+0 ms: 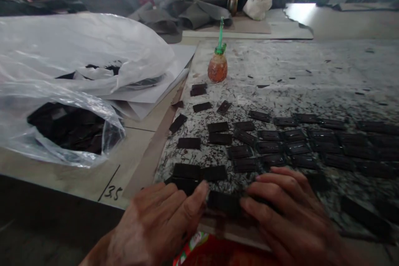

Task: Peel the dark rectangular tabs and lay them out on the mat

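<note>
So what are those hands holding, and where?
One dark flat piece, by its short ends: thumb of the left hand at one end, fingertips of the right hand at the other. Whether it is lifted cannot be told.

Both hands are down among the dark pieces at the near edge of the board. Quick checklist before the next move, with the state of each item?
1. Dark piece between the hands lies flat on the board: ok.
2. Left hand at its left end, right hand at its right end: ok.
3. Piece gripped: not ok, both hands lie flat with fingers stretched out.
4. Anything under the right hand: cannot tell, hidden.
5. Orange bottle upright, far from both hands: ok.
6. Plastic bag of pieces open, left of the board: ok.
</note>
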Demonstrator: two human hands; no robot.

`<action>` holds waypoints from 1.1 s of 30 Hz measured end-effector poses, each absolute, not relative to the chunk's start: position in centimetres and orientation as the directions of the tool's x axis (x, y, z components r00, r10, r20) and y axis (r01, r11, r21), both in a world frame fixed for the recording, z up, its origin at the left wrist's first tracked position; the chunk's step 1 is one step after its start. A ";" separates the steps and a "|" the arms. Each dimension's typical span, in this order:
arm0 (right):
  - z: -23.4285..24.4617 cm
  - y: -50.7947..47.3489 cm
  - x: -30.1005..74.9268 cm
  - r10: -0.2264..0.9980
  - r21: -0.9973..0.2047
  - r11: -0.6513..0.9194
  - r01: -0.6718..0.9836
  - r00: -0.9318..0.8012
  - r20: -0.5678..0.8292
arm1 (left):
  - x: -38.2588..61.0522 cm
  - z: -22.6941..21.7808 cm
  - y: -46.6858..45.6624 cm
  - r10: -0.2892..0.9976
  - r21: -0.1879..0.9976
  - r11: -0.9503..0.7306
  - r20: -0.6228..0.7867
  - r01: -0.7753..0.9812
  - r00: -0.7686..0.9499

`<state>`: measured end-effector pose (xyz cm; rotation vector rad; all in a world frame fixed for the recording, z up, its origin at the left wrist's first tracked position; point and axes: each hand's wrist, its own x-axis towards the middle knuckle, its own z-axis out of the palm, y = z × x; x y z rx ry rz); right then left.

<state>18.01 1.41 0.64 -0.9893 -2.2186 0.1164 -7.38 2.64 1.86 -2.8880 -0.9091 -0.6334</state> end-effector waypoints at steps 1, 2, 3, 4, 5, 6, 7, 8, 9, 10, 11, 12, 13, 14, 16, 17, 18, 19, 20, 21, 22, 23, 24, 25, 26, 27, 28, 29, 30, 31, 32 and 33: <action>0.7 1.6 18.0 0.695 -0.339 0.695 0.635 -0.471 0.543 | -7.3 1.8 2.8 0.556 0.078 -0.812 0.405 0.578 0.726; 0.7 1.8 18.0 0.703 -0.327 0.686 0.649 -0.477 0.527 | -7.2 1.8 2.9 0.571 0.075 -0.799 0.404 0.597 0.714; 0.6 2.1 17.9 0.701 -0.306 0.686 0.660 -0.487 0.521 | -7.1 1.7 3.0 0.589 0.068 -0.784 0.398 0.618 0.703; 0.5 2.3 17.7 0.703 -0.286 0.683 0.672 -0.498 0.508 | -7.1 1.6 3.1 0.601 0.056 -0.771 0.394 0.635 0.695; 0.4 2.4 17.4 0.710 -0.271 0.676 0.685 -0.507 0.489 | -7.0 1.5 3.1 0.609 0.042 -0.762 0.389 0.647 0.691; 0.2 2.6 17.2 0.717 -0.256 0.669 0.698 -0.514 0.471 | -7.0 1.4 3.1 0.614 0.030 -0.755 0.381 0.655 0.691; 0.0 2.7 17.0 0.723 -0.245 0.663 0.708 -0.520 0.454 | -7.0 1.3 3.1 0.614 0.022 -0.755 0.374 0.656 0.695; -0.2 2.7 16.8 0.727 -0.234 0.658 0.715 -0.524 0.443 | -7.0 1.2 3.0 0.612 0.009 -0.755 0.365 0.655 0.701; -0.3 2.7 16.7 0.729 -0.227 0.655 0.721 -0.523 0.442 | -7.1 1.1 2.9 0.614 -0.008 -0.753 0.353 0.658 0.706; -0.4 2.7 16.6 0.732 -0.227 0.651 0.725 -0.519 0.442 | -7.1 1.1 2.9 0.616 -0.024 -0.751 0.334 0.659 0.714; -0.4 2.7 16.6 0.731 -0.231 0.651 0.723 -0.516 0.447 | -7.0 1.1 2.9 0.618 -0.035 -0.750 0.319 0.661 0.719; -0.4 2.7 16.5 0.729 -0.236 0.653 0.719 -0.513 0.453 | -7.0 1.2 2.9 0.619 -0.039 -0.749 0.311 0.661 0.721; -0.4 2.7 16.6 0.729 -0.246 0.652 0.717 -0.505 0.461 | -7.0 1.2 3.0 0.623 -0.030 -0.749 0.308 0.661 0.719; -0.3 2.7 16.6 0.729 -0.259 0.652 0.712 -0.495 0.473 | -6.9 1.3 3.1 0.627 -0.007 -0.750 0.309 0.662 0.714; -0.2 2.7 16.5 0.727 -0.292 0.651 0.701 -0.465 0.506 | -6.7 1.4 3.3 0.633 0.046 -0.752 0.326 0.657 0.702; -0.1 2.7 16.5 0.726 -0.306 0.648 0.697 -0.445 0.525 | -6.6 1.5 3.4 0.635 0.064 -0.752 0.339 0.656 0.694; -0.1 2.7 16.6 0.726 -0.317 0.642 0.698 -0.423 0.542 | -6.5 1.5 3.5 0.637 0.073 -0.750 0.348 0.657 0.688; 0.0 2.7 16.6 0.730 -0.324 0.634 0.702 -0.405 0.551 | -6.4 1.5 3.6 0.640 0.077 -0.746 0.354 0.661 0.682; 0.0 2.7 16.6 0.736 -0.328 0.622 0.711 -0.388 0.555 | -6.4 1.5 3.7 0.651 0.082 -0.738 0.349 0.670 0.674; -0.1 2.7 16.7 0.742 -0.331 0.611 0.719 -0.374 0.557 | -6.3 1.5 3.7 0.662 0.094 -0.731 0.343 0.676 0.667; -0.1 2.7 16.8 0.746 -0.334 0.604 0.723 -0.366 0.557 | -6.3 1.4 3.7 0.672 0.112 -0.724 0.335 0.681 0.660; 0.0 2.8 16.8 0.749 -0.338 0.600 0.725 -0.362 0.555 | -6.3 1.4 3.7 0.685 0.130 -0.715 0.326 0.687 0.651; 0.1 2.9 16.7 0.754 -0.345 0.596 0.725 -0.359 0.550 | -6.3 1.4 3.6 0.696 0.146 -0.707 0.319 0.692 0.643; 0.3 3.0 16.6 0.756 -0.351 0.595 0.722 -0.356 0.550 | -6.3 1.3 3.6 0.704 0.157 -0.700 0.314 0.696 0.637; 0.6 3.2 16.4 0.756 -0.358 0.596 0.719 -0.353 0.551 | -6.3 1.3 3.5 0.706 0.163 -0.698 0.317 0.698 0.633; 1.0 3.4 16.3 0.757 -0.366 0.596 0.715 -0.348 0.553 | -6.3 1.2 3.4 0.708 0.167 -0.696 0.322 0.698 0.628; 1.3 3.6 16.2 0.756 -0.376 0.597 0.709 -0.340 0.559 | -6.3 1.1 3.4 0.710 0.173 -0.694 0.325 0.699 0.625; 1.6 3.6 16.3 0.753 -0.386 0.600 0.700 -0.332 0.569 | -6.3 1.1 3.3 0.708 0.177 -0.696 0.332 0.696 0.624; 1.8 3.4 16.7 0.754 -0.395 0.604 0.692 -0.336 0.564 | -6.3 1.0 3.3 0.703 0.175 -0.699 0.346 0.693 0.621; 1.7 2.9 17.4 0.757 -0.402 0.604 0.689 -0.338 0.559 | -6.3 1.0 3.2 0.695 0.168 -0.704 0.362 0.690 0.621; 1.2 2.1 18.4 0.759 -0.406 0.601 0.688 -0.332 0.560 | -6.3 1.0 3.1 0.685 0.158 -0.710 0.381 0.687 0.621; 0.4 0.8 19.7 0.763 -0.389 0.585 0.712 -0.320 0.561 | -6.4 1.0 3.1 0.676 0.145 -0.715 0.395 0.684 0.622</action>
